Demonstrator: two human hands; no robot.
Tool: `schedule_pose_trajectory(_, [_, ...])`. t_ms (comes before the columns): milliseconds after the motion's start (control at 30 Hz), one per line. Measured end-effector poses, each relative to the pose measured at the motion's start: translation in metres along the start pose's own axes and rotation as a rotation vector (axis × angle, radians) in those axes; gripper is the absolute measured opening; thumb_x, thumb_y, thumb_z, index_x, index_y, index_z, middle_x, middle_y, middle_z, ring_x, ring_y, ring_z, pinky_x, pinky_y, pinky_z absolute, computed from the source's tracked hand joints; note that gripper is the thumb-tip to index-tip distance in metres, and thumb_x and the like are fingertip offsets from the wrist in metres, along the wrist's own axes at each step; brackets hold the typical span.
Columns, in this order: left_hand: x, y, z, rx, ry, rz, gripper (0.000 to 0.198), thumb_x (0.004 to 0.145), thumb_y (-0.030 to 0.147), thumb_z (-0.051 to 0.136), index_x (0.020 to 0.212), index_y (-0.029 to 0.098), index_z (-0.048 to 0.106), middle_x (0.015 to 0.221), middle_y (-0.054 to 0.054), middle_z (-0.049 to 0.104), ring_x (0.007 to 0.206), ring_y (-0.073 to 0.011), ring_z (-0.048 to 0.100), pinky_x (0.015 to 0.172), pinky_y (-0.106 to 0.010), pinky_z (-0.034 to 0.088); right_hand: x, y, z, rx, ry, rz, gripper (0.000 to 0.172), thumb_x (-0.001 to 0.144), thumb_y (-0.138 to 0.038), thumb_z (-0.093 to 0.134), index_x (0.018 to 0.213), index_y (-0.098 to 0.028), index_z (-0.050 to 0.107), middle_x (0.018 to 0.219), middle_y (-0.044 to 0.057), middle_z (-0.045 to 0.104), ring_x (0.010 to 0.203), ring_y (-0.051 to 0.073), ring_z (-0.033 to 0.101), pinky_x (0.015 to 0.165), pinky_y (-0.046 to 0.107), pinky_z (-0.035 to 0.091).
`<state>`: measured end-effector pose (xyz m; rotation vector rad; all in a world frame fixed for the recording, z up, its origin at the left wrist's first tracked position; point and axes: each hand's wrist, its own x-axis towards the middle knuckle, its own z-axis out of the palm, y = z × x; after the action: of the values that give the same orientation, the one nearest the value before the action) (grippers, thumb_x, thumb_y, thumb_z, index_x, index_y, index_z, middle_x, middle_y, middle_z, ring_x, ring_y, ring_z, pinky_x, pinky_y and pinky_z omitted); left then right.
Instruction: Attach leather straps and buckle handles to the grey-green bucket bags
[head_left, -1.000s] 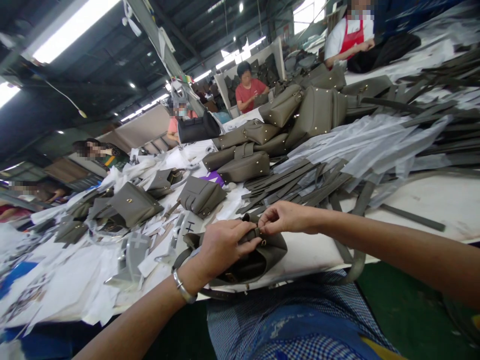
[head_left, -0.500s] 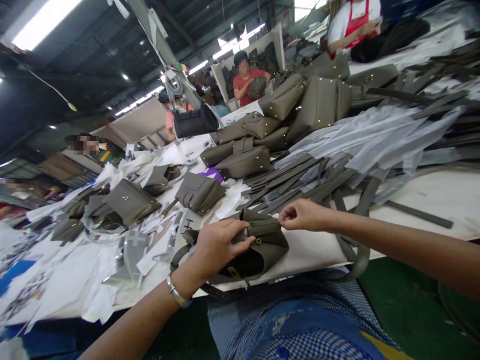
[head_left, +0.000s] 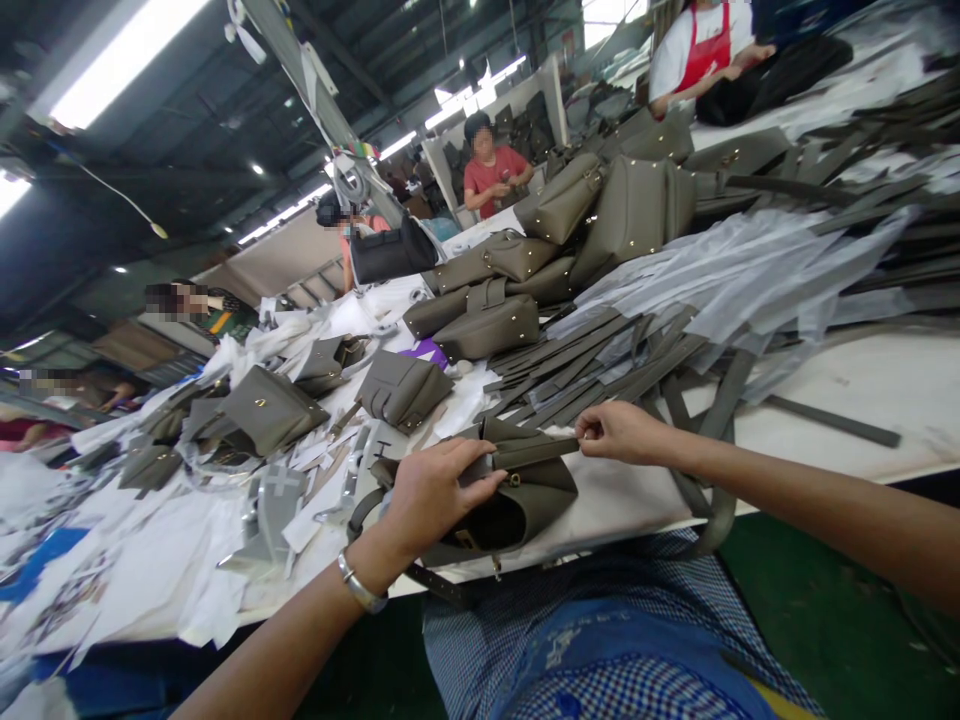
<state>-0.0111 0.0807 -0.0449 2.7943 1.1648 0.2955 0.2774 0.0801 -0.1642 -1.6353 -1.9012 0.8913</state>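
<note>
An olive-green handbag (head_left: 547, 500) lies on its side at the table's front edge, its dark mouth towards me and gold-coloured fittings at the rim. My left hand (head_left: 439, 490) is closed on the bag's upper side, thumb near the opening and fingers over the top. From beside its fingertips a narrow olive strap (head_left: 536, 452) runs right across the bag. At that strap's far end, my right hand (head_left: 619, 432) is closed in a pinch, holding its tip. The strap looks taut and nearly straight. Part of the bag is hidden under my left hand.
Loose olive strips (head_left: 585, 365) and clear plastic film (head_left: 720, 270) lie behind my right hand. Finished-looking olive bags (head_left: 630, 210) are heaped further back. More bags (head_left: 274, 410) and white paper sheets (head_left: 150, 580) spread leftward. Several co-workers, one in a red apron (head_left: 709, 45), are around the table.
My right hand has moved slightly right, drawing the strap out straighter across the bag. My left hand keeps its grip. A co-worker at the back no longer holds up a bag.
</note>
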Motion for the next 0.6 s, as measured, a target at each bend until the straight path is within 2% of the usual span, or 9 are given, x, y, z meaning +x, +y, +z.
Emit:
schedule_pose_trajectory(133, [-0.001,0.003,-0.001,-0.016,0.002,-0.015,0.027,0.087,0.039,0.067,0.108,0.023,0.068,0.1,-0.003,0.075,0.089,-0.0207,0.071,0.077,-0.03,0.052,-0.007,0.002,-0.003,-0.071,0.066,-0.017,0.008,0.068,-0.016,0.062,0.07,-0.019,0.069,0.066,0.003,0.068,0.061,0.019,0.062,0.056,0.028,0.041])
schedule_pose_trajectory(233, [0.0,0.006,0.0,-0.02,-0.01,-0.064,0.027,0.087,0.04,0.065,0.108,0.024,0.065,0.101,-0.004,0.074,0.09,-0.0222,0.071,0.077,-0.032,0.052,-0.015,-0.018,-0.003,-0.102,0.217,-0.091,0.023,0.077,-0.013,0.059,0.095,-0.02,0.071,0.104,0.01,0.071,0.097,0.026,0.064,0.082,0.036,0.047])
schedule_pose_trajectory(300, [0.001,0.009,-0.001,-0.03,-0.013,-0.135,0.031,0.085,0.045,0.066,0.107,0.023,0.063,0.1,-0.005,0.074,0.089,-0.0238,0.071,0.077,-0.034,0.052,-0.019,-0.039,0.002,-0.061,0.313,-0.252,0.029,0.085,-0.017,0.058,0.111,-0.022,0.067,0.124,0.01,0.064,0.116,0.026,0.057,0.098,0.04,0.043])
schedule_pose_trajectory(333, [0.002,0.009,-0.001,-0.054,-0.012,-0.176,0.034,0.084,0.047,0.067,0.107,0.023,0.061,0.098,-0.005,0.074,0.089,-0.0246,0.07,0.077,-0.035,0.053,-0.021,-0.05,0.005,-0.018,0.331,-0.339,0.028,0.087,-0.021,0.059,0.115,-0.023,0.065,0.125,0.01,0.064,0.118,0.026,0.057,0.1,0.041,0.042])
schedule_pose_trajectory(400, [0.005,0.01,-0.003,-0.152,-0.025,-0.255,0.043,0.082,0.049,0.068,0.112,0.021,0.057,0.094,-0.005,0.074,0.089,-0.0252,0.071,0.078,-0.036,0.053,-0.021,-0.068,0.013,0.096,0.312,-0.439,0.023,0.089,-0.028,0.061,0.112,-0.022,0.066,0.114,0.009,0.069,0.108,0.024,0.062,0.094,0.039,0.047])
schedule_pose_trajectory(467, [0.009,0.01,-0.007,-0.269,-0.082,-0.309,0.046,0.082,0.048,0.068,0.115,0.02,0.057,0.092,-0.005,0.075,0.089,-0.0245,0.071,0.08,-0.036,0.053,-0.019,-0.078,0.019,0.206,0.258,-0.423,0.015,0.088,-0.028,0.064,0.101,-0.021,0.068,0.099,0.006,0.07,0.092,0.021,0.064,0.083,0.033,0.049])
schedule_pose_trajectory(600, [0.017,0.009,-0.014,-0.326,-0.237,-0.324,0.031,0.086,0.047,0.062,0.096,0.019,0.07,0.089,-0.003,0.075,0.085,-0.0213,0.069,0.076,-0.03,0.05,-0.012,-0.079,0.028,0.361,0.194,-0.349,0.004,0.084,-0.024,0.067,0.085,-0.02,0.068,0.084,0.001,0.069,0.079,0.016,0.062,0.073,0.027,0.046])
